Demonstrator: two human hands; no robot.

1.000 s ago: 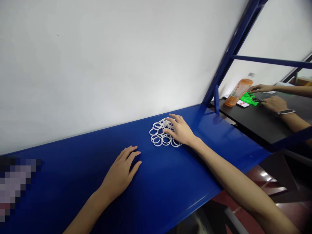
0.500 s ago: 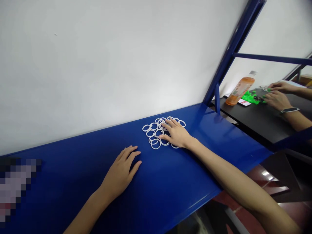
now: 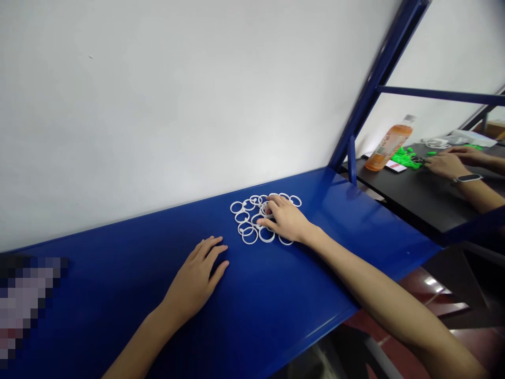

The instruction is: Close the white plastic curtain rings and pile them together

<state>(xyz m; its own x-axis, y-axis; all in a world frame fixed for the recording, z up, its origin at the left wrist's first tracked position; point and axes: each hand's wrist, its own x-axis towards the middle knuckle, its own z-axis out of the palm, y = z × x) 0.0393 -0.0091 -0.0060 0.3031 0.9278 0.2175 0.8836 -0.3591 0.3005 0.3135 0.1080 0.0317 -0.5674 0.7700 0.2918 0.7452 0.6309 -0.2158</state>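
Several thin white rings [image 3: 250,236] lie spread in an overlapping cluster on the blue tabletop [image 3: 252,295], close to the wall. Over the right part of that cluster rests my right hand [image 3: 286,217], palm down, its fingers bent and the thumb held apart. It covers some of the rings, and its fingertips touch those near the middle; no ring is seen gripped. To the left of the rings my left hand [image 3: 196,276] lies flat on the table with fingers spread, holding nothing.
A white wall [image 3: 165,116] runs behind the table, and a blue metal frame [image 3: 373,79] rises at its right end. Beyond it, a black table [image 3: 418,197] holds an orange drink bottle [image 3: 390,142] and green pieces [image 3: 406,158], where another person's hands [image 3: 450,164] work.
My right hand's fingers have curled in, and some rings beneath and around them have shifted slightly. My left hand stays still. The other person's hands have moved a little.
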